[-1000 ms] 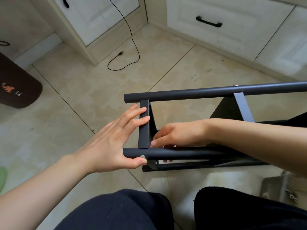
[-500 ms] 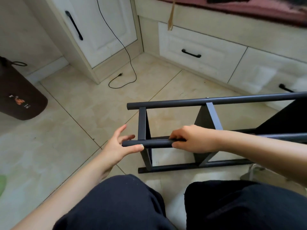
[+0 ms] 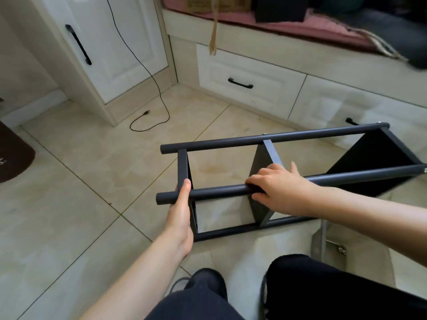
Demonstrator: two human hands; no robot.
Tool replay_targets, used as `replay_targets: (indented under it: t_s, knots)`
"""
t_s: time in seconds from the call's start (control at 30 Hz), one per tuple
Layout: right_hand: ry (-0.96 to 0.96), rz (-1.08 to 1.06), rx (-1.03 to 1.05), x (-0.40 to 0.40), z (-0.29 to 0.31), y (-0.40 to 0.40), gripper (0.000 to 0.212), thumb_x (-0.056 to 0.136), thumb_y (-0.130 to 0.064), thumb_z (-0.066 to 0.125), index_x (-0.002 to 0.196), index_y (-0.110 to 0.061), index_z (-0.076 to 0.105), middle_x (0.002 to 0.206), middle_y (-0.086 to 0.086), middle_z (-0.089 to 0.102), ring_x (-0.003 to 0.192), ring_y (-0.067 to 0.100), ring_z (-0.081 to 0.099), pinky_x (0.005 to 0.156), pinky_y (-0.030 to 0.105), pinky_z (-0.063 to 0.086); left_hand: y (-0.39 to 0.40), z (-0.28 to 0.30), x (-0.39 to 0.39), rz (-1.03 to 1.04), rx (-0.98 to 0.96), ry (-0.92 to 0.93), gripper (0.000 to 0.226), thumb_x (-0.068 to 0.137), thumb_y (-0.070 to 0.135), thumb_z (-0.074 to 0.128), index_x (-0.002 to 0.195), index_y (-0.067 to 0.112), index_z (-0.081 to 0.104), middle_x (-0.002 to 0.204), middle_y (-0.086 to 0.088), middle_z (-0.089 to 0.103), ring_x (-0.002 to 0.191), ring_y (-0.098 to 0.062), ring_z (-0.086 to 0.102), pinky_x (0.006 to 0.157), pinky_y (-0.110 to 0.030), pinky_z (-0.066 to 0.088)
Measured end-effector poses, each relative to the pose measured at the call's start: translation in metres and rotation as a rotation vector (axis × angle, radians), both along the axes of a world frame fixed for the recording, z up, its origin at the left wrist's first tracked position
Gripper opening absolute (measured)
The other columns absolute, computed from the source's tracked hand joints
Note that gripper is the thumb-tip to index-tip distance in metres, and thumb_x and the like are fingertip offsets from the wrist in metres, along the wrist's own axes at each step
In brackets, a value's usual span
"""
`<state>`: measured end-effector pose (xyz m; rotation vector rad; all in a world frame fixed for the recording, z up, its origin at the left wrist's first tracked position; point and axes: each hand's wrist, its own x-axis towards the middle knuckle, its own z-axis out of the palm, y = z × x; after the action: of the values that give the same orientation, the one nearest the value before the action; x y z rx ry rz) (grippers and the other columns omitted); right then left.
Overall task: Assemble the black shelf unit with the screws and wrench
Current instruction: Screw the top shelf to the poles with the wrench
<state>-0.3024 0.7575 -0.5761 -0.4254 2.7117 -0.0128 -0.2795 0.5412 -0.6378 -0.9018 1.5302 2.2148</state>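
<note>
Gripping shelf unit (image 3: 265,137) near tube, left hand (image 3: 181,204) at end, right hand (image 3: 277,189) mid-rail, bare floor (image 3: 69,192) left.

- Left hand (image 3: 181,212): lower centre of the frame, forearm entering from the bottom left; thumb laid straight up along a tube of the shelf unit (image 3: 265,190), fingers curled behind it.
- Right hand (image 3: 279,189): right of centre, forearm entering from the right edge; palm down, fingers curled over the same tube.
- Legs: dark-clothed, along the bottom edge.
</note>
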Motion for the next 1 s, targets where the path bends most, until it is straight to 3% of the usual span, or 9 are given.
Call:
replay_targets:
  t_s: [0.07, 0.13, 0.27, 0.4, 0.57, 0.7, 0.83, 0.9, 1.0]
  knots:
    - [-0.117, -0.051, -0.065, -0.001, 0.005, 0.008, 0.04, 0.101, -0.037, 0.046, 0.141, -0.035, 0.042, 0.129, -0.002, 0.05, 0.127, 0.026, 0.042, 0.102, 0.065, 0.037, 0.003, -0.005, -0.004, 0.077, -0.035, -0.023, 0.076, 0.088, 0.059, 0.065, 0.15, 0.023, 0.039, 0.133, 0.009, 0.056, 0.113, -0.011, 0.055, 0.099, -0.029, 0.036]
    - [-0.148, -0.022, -0.101, -0.003, 0.006, 0.013, 0.045, 0.101, -0.028, 0.048, 0.145, -0.034, 0.039, 0.132, -0.001, 0.05, 0.128, 0.026, 0.045, 0.1, 0.06, 0.042, 0.004, -0.007, -0.006, 0.108, -0.073, -0.026, 0.065, 0.09, 0.054, 0.065, 0.142, 0.022, 0.044, 0.108, 0.011, 0.061, 0.089, -0.007, 0.055, 0.086, -0.026, 0.038]
    - [-0.09, 0.012, -0.145, -0.009, 0.002, 0.017, 0.046, 0.102, -0.014, 0.045, 0.145, -0.03, 0.041, 0.131, 0.001, 0.052, 0.126, 0.028, 0.048, 0.099, 0.053, 0.045, 0.002, -0.004, -0.009, 0.086, -0.103, -0.04, 0.075, 0.088, 0.056, 0.066, 0.147, 0.016, 0.042, 0.139, -0.005, 0.057, 0.129, -0.025, 0.05, 0.114, -0.04, 0.031]
    - [-0.041, 0.039, -0.19, -0.016, 0.006, 0.018, 0.042, 0.101, -0.012, 0.046, 0.14, -0.027, 0.047, 0.123, 0.001, 0.054, 0.118, 0.026, 0.05, 0.095, 0.049, 0.047, 0.001, 0.016, -0.018, 0.111, -0.083, 0.015, 0.061, 0.091, 0.049, 0.067, 0.142, 0.022, 0.047, 0.13, -0.003, 0.062, 0.118, -0.022, 0.056, 0.102, -0.036, 0.039]
    - [0.043, 0.046, -0.262, -0.033, 0.025, 0.023, 0.037, 0.098, -0.01, 0.05, 0.132, -0.024, 0.055, 0.11, -0.001, 0.055, 0.107, 0.023, 0.055, 0.09, 0.037, 0.046, 0.001, 0.041, -0.045, 0.131, -0.093, 0.091, 0.064, 0.09, 0.051, 0.067, 0.147, 0.03, 0.045, 0.147, 0.001, 0.05, 0.141, -0.024, 0.04, 0.123, -0.047, 0.02]
    - [0.116, 0.023, -0.302, -0.047, 0.047, 0.023, 0.041, 0.098, -0.011, 0.053, 0.136, -0.025, 0.054, 0.112, -0.002, 0.057, 0.106, 0.021, 0.055, 0.092, 0.037, 0.045, -0.003, 0.074, -0.068, 0.135, -0.135, 0.142, 0.064, 0.087, 0.054, 0.069, 0.143, 0.03, 0.047, 0.14, 0.002, 0.052, 0.135, -0.024, 0.042, 0.121, -0.05, 0.024]
    - [0.197, 0.02, -0.381, -0.055, 0.071, 0.017, 0.041, 0.098, -0.011, 0.054, 0.137, -0.024, 0.054, 0.107, -0.007, 0.055, 0.104, 0.018, 0.056, 0.09, 0.03, 0.044, -0.007, 0.113, -0.088, 0.134, -0.17, 0.272, 0.049, 0.09, 0.049, 0.068, 0.134, 0.036, 0.052, 0.116, 0.012, 0.056, 0.121, -0.016, 0.042, 0.107, -0.034, 0.025]
    - [0.245, 0.017, -0.428, -0.056, 0.083, 0.012, 0.043, 0.098, -0.012, 0.055, 0.14, -0.023, 0.052, 0.107, -0.012, 0.052, 0.106, 0.014, 0.055, 0.089, 0.021, 0.04, -0.009, 0.137, -0.092, 0.109, -0.188, 0.365, 0.051, 0.092, 0.047, 0.066, 0.14, 0.041, 0.048, 0.103, 0.024, 0.051, 0.118, -0.011, 0.041, 0.099, -0.032, 0.022]
    - [0.292, 0.016, -0.495, -0.054, 0.101, 0.004, 0.043, 0.098, -0.011, 0.057, 0.14, -0.021, 0.052, 0.114, -0.008, 0.058, 0.11, 0.014, 0.056, 0.093, 0.021, 0.042, -0.012, 0.172, -0.094, 0.088, -0.275, 0.519, 0.063, 0.095, 0.045, 0.064, 0.152, 0.045, 0.035, 0.106, 0.031, 0.049, 0.12, -0.008, 0.042, 0.099, -0.031, 0.024]
